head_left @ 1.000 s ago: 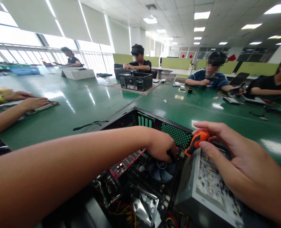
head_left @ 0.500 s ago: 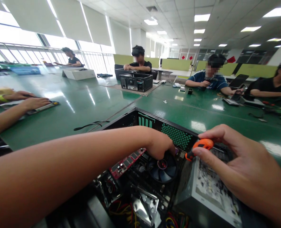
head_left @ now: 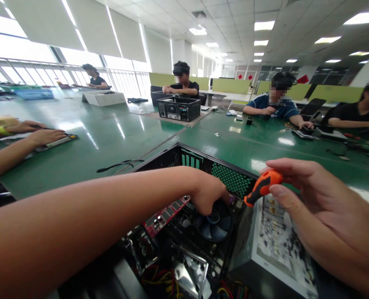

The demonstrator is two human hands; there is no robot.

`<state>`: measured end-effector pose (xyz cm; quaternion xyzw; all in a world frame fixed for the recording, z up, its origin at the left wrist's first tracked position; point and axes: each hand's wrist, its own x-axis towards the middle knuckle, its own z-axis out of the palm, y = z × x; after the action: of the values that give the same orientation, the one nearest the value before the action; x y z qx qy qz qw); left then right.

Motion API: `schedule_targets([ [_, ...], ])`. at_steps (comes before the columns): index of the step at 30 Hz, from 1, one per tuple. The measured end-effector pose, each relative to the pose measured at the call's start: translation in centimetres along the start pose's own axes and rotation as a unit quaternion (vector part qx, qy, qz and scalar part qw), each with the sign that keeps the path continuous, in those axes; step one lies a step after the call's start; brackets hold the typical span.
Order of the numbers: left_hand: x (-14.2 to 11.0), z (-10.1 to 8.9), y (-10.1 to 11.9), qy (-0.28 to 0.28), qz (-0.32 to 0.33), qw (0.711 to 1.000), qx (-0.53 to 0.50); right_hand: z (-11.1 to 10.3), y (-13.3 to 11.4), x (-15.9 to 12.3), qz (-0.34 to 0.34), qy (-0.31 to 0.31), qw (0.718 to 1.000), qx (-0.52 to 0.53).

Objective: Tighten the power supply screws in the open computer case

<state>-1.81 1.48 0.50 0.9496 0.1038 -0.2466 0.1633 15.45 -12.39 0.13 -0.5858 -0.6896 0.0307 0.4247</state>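
An open black computer case [head_left: 231, 176] lies on the green table in front of me. My left hand [head_left: 207, 191] reaches inside it, fingers curled down against the rim of the black cooler fan [head_left: 214, 222]; what they pinch is hidden. A red memory stick [head_left: 167, 214] sits just left of the fan. My right hand [head_left: 315, 207] holds an orange-and-black screwdriver handle [head_left: 263, 186] between thumb and fingers, above the grey power supply [head_left: 278, 241] with its printed label.
Another person's hands [head_left: 43, 135] rest on a flat board at the left. A black cable [head_left: 117, 165] lies on the table beyond the case. A second black case [head_left: 178, 109] stands farther back; several people sit around the table.
My right hand dipped with the screwdriver handle, then lifted it back up and slightly right. My left hand stayed on the fan, shifting only a little.
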Motion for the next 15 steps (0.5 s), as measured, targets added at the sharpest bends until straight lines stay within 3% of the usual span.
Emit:
schedule_targets([
  [4, -0.2, -0.2, 0.4, -0.006, -0.001, 1.000, -0.014, -0.5, 0.0, -0.3, -0.004, -0.033, 0.999, 0.043],
  [8, -0.2, -0.1, 0.6, -0.017, -0.014, 1.000, -0.010, -0.8, -0.6, -0.6, -0.024, -0.075, 0.997, 0.003],
  [15, -0.1, 0.6, 0.2, 0.014, -0.002, 0.999, -0.029, -0.4, -1.7, -1.2, -0.069, -0.123, 0.990, -0.023],
])
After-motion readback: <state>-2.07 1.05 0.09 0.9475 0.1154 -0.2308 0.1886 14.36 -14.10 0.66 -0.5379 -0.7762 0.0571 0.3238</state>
